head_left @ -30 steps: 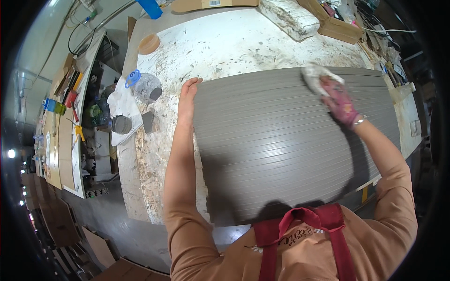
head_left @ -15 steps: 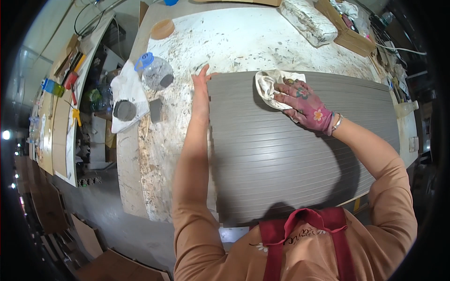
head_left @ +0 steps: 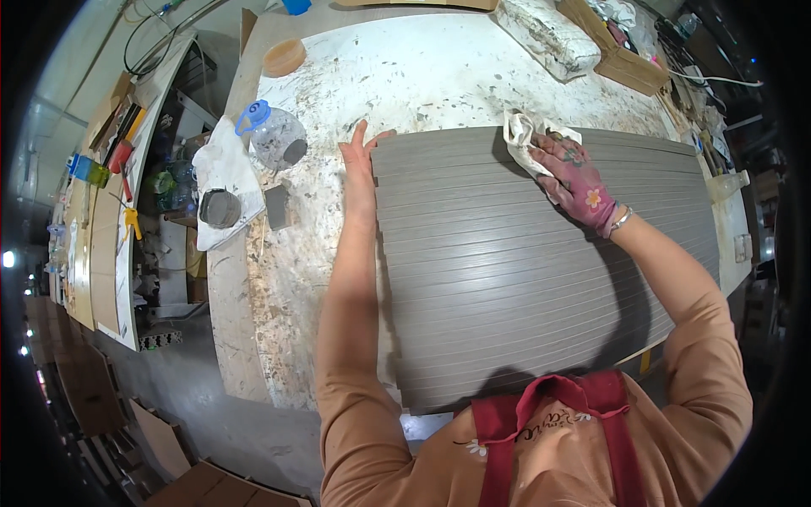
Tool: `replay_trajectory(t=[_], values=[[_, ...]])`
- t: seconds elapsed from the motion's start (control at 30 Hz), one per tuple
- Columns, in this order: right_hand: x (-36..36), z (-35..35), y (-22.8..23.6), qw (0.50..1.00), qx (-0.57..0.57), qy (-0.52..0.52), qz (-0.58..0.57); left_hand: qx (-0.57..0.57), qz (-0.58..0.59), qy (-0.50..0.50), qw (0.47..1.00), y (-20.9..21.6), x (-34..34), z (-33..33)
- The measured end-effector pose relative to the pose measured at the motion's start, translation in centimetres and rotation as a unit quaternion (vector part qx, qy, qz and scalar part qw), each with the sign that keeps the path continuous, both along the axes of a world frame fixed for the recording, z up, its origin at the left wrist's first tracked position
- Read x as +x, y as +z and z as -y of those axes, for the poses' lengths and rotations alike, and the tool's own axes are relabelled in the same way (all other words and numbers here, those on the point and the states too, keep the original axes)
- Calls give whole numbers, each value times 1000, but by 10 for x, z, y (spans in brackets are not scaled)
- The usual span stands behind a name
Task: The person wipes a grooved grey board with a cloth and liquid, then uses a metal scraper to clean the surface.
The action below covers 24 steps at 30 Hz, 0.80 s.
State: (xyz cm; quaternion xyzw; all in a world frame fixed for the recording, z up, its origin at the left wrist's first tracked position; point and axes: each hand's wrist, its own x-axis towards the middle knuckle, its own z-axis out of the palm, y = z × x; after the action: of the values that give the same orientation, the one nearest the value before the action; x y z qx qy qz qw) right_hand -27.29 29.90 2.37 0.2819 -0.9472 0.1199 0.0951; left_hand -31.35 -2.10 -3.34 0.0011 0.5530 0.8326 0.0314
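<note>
A wide grey panel (head_left: 507, 262) with thin parallel grooves lies flat on the paint-marked worktable (head_left: 405, 68). My right hand (head_left: 583, 186), in a stained pink glove with flower prints, presses a white cloth (head_left: 522, 135) onto the panel near its far edge. Bare and with fingers spread, my left hand (head_left: 361, 159) rests against the panel's far left corner. Part of the cloth is hidden under the gloved fingers.
Left of the panel stand a clear jug with a blue lid (head_left: 277, 139), a white rag (head_left: 221, 169), a round tin (head_left: 221, 208) and a dark grey sanding block (head_left: 276, 207). Farther off are an amber round container (head_left: 284, 57), a wrapped bundle (head_left: 553, 42) and a cardboard box (head_left: 629, 68).
My right hand has slid the cloth to the right along the panel's far edge. My left hand stays at the corner, and the view has shifted slightly.
</note>
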Motion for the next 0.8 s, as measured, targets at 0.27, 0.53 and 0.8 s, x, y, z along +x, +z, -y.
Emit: replay_trajectory(t=[0.27,0.53,0.8], values=[[-47,183,-4,995,-27,94,12,-51,-18,92,994,-32,-25,11],[5,30,5,992,5,122,15,-57,2,45,997,-5,0,1],[10,165,-11,972,-99,211,8,248,-23,-151,956,-48,-24,46]])
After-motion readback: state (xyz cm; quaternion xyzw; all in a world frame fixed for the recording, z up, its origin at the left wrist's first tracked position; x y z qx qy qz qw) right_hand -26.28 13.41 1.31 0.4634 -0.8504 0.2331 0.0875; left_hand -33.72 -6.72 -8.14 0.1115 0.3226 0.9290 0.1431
